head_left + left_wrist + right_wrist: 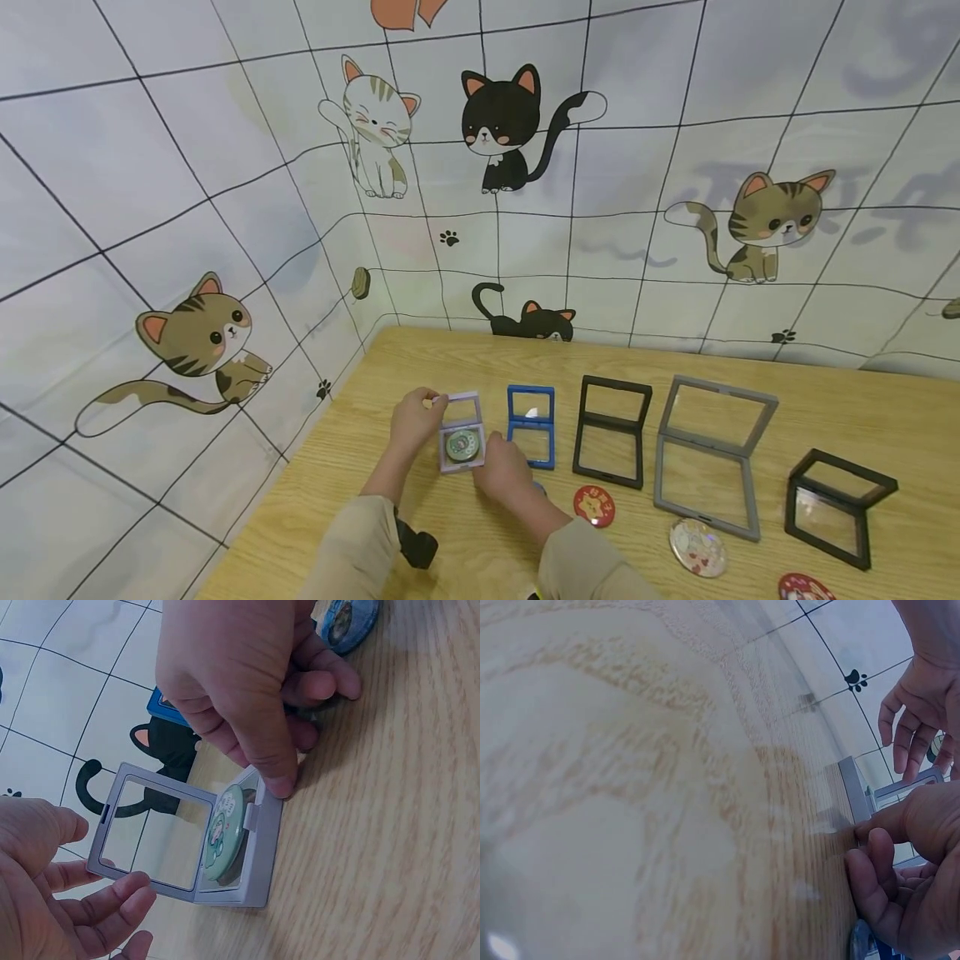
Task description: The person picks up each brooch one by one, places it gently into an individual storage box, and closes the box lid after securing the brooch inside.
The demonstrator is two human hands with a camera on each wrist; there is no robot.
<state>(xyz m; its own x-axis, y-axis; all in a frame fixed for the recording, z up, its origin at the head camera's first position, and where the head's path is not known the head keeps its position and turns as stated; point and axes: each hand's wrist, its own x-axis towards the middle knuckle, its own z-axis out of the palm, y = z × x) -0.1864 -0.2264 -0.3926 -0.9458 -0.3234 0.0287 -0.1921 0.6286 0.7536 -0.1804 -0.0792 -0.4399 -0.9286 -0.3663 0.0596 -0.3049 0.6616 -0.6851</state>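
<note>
A pale purple display case (444, 469) stands on the table with its framed lid raised. A round green badge (225, 832) with a cartoon picture lies tilted inside its base. At the lid's outer corner my left hand (416, 423) touches the frame with loosely bent fingers, the thumb apart from it. My right hand (506, 471) grips the near right corner of the base, thumb at the front edge and the other fingers curled. Part of that corner is hidden behind the right hand.
To the right stand open frame cases: blue (531, 423), black (609, 479), grey (705, 447) and a smaller black one (825, 546). Nearer lie a red badge (594, 506), a pale badge (697, 547) and another red badge (804, 588). A blue badge (350, 626) lies near my right hand.
</note>
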